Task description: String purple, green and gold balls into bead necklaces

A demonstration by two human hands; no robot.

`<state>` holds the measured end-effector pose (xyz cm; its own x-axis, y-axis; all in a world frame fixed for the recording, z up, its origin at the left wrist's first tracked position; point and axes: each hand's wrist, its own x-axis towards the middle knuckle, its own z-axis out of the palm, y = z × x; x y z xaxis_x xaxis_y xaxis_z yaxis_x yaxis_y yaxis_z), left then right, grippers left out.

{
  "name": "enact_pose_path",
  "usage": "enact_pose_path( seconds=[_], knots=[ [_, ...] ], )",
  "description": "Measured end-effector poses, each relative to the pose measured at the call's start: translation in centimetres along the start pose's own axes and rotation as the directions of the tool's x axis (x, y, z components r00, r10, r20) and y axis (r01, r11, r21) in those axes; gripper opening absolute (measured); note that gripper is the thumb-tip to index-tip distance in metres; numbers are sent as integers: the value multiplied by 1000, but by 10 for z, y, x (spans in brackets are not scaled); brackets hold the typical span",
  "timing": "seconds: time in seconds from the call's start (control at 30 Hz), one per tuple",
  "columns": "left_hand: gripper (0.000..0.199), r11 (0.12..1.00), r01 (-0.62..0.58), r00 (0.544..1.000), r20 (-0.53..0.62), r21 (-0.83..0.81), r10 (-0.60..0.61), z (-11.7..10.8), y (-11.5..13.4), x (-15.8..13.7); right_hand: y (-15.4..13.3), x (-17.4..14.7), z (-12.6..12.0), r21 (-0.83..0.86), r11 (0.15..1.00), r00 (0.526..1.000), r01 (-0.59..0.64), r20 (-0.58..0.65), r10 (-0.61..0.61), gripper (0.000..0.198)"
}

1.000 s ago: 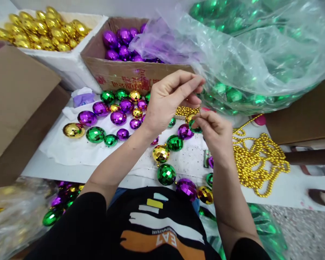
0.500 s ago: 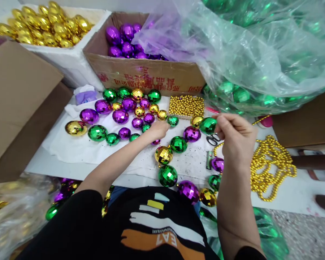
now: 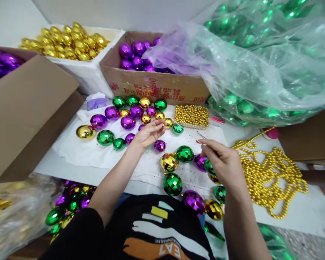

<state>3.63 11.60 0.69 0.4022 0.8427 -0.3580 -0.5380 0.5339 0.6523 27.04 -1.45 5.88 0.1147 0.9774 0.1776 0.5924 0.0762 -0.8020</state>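
My left hand point(image 3: 151, 133) is raised over the white cloth point(image 3: 148, 166), thumb and fingertips pinched on what looks like a small gold bead point(image 3: 163, 125). To its right, my right hand point(image 3: 220, 159) is closed, pinching a thin pale thread point(image 3: 198, 141) at its fingertips. A slim grey pointed tool point(image 3: 201, 135) shows just beyond those fingers; its other end is hidden. Below the hands curves a strand of big faceted beads, including a gold bead point(image 3: 169, 162), a green bead point(image 3: 172, 184) and a purple bead point(image 3: 193, 202). Loose near my left hand are a purple bead point(image 3: 160, 146) and a green bead point(image 3: 178, 129).
A clear tray of small gold beads point(image 3: 191, 116) stands behind the hands. Faceted beads, such as a gold one point(image 3: 86, 132), lie at left. Behind are a purple-bead carton point(image 3: 154, 86), a white foam box point(image 3: 92, 76) and a plastic bag point(image 3: 260, 72). Gold bead chains point(image 3: 273, 180) lie at right.
My right hand has lowered and moved left, away from holding up the green bead; the strand's end has dropped. My left hand has lifted and turned palm-up. The view has shifted slightly.
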Motion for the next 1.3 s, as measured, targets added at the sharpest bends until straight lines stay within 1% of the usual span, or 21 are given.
enact_pose_path(
  seconds=[0.07,0.17,0.33,0.5,0.7,0.93,1.03,1.1,1.2,1.27,1.3],
  knots=[
    [24,991,15,999,-38,-135,-21,0,-2,-7,4,-3,9,-60,998,999,34,30,-32,26],
    [27,973,7,998,-60,-231,-21,0,-5,-13,2,-5,14,-109,991,995,79,69,-72,28],
    [23,956,-10,998,-55,-292,-6,-3,-9,-16,-1,-9,16,-138,984,991,113,93,-101,30],
    [18,950,-7,998,-56,-314,-12,-6,-13,-19,-1,-10,20,-140,984,992,108,82,-97,30],
    [17,966,-32,999,-3,-255,33,-11,-18,-21,-3,-12,22,-142,982,990,126,85,-115,30],
    [19,982,-71,996,36,-178,79,-15,-21,-23,-2,-13,22,-174,977,989,124,107,-106,30],
    [23,988,-104,993,48,-115,110,-16,-19,-23,-2,-14,20,-197,974,988,108,126,-84,30],
    [27,988,-145,988,51,-44,148,-15,-17,-24,-3,-15,19,-202,975,989,95,133,-69,30],
    [33,968,-240,970,58,65,237,-10,-11,-26,-3,-15,22,-172,983,991,61,125,-40,28],
    [40,955,-281,959,78,99,274,-5,-8,-29,-3,-14,27,-107,994,993,10,118,3,25],
    [45,953,-283,957,96,108,273,-2,-7,-31,-2,-14,30,-52,998,993,-26,112,32,23]
  ],
)
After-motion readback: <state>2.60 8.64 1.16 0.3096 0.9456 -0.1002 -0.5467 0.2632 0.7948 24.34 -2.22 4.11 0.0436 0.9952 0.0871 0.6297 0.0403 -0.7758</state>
